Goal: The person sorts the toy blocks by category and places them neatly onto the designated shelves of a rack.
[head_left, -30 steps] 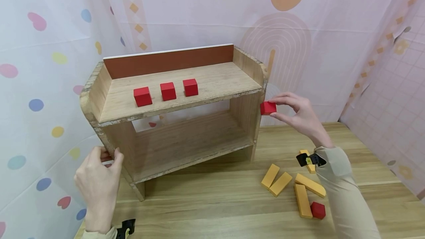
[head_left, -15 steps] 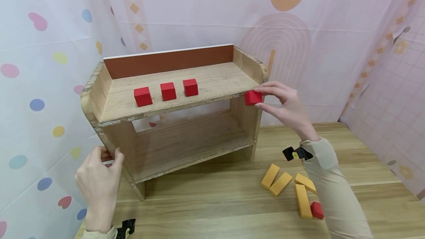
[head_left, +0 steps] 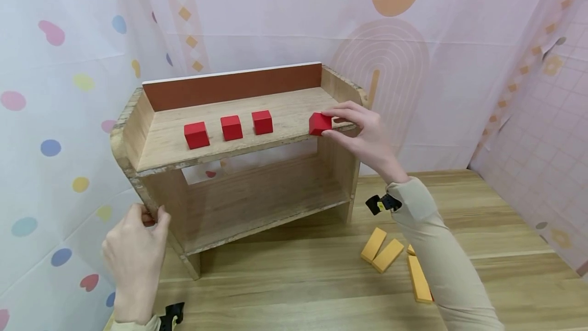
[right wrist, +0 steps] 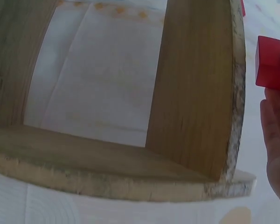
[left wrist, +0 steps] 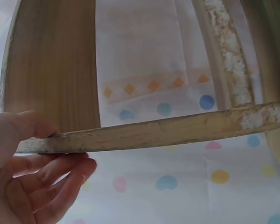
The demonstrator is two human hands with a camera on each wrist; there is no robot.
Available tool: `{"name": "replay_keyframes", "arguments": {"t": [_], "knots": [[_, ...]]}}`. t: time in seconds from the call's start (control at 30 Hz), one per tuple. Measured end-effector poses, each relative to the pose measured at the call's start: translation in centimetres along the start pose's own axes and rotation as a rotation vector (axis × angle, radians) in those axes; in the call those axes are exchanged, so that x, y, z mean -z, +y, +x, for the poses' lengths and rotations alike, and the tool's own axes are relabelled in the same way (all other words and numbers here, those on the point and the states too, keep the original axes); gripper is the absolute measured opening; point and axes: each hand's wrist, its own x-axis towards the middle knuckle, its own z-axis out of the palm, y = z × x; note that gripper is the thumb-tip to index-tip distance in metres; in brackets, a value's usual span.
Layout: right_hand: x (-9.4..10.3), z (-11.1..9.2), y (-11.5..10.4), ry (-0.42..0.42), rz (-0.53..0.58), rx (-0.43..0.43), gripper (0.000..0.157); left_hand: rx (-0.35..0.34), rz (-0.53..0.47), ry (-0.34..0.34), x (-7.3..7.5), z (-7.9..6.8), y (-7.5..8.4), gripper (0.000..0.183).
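My right hand (head_left: 360, 129) pinches a red cube (head_left: 319, 124) between thumb and fingers at the front edge of the upper board of a small wooden shelf (head_left: 271, 208). In the right wrist view the held cube (right wrist: 271, 63) shows beside the board's rough edge. Further left on that upper board stand a red block (head_left: 262, 122), another red block (head_left: 231, 127) and a third red block (head_left: 196, 135), in a row. My left hand (head_left: 138, 254) grips the shelf's left side panel; in the left wrist view its thumb and fingers (left wrist: 65, 172) lie on either side of the panel edge.
Several yellow blocks (head_left: 388, 255) lie on the wooden table (head_left: 294, 290) right of the shelf, some partly hidden by my right sleeve (head_left: 441, 249). A brown back strip (head_left: 234, 86) and raised side panels bound the upper board. Patterned cloth (head_left: 257, 14) hangs behind.
My right hand has carried the red cube leftward and up, from beside the shelf's right panel to the upper board's front edge. The left hand stays on the left panel.
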Motion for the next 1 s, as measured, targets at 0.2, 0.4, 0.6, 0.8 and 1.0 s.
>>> {"name": "replay_keyframes", "arguments": {"t": [0.2,0.4,0.6,0.8,1.0], "knots": [[-1.2,0.6,-0.2,-0.012,0.057,-0.032,0.035,0.01,0.047,-0.034,0.2,0.1,0.2,0.025],[-2.3,1.0,-0.2,-0.015,0.084,-0.027,0.035,0.014,0.047,-0.033,0.1,0.0,0.2,0.024],[-3.0,1.4,0.2,-0.002,0.004,0.026,0.031,0.012,0.043,-0.034,0.1,0.0,0.1,0.024],[-3.3,1.3,0.3,-0.026,-0.192,0.16,0.033,0.002,0.036,-0.026,0.0,-0.1,0.1,0.024],[-3.4,0.2,-0.1,0.014,-0.415,0.375,0.033,-0.008,0.028,-0.006,0.0,-0.3,0.1,0.023]]}}
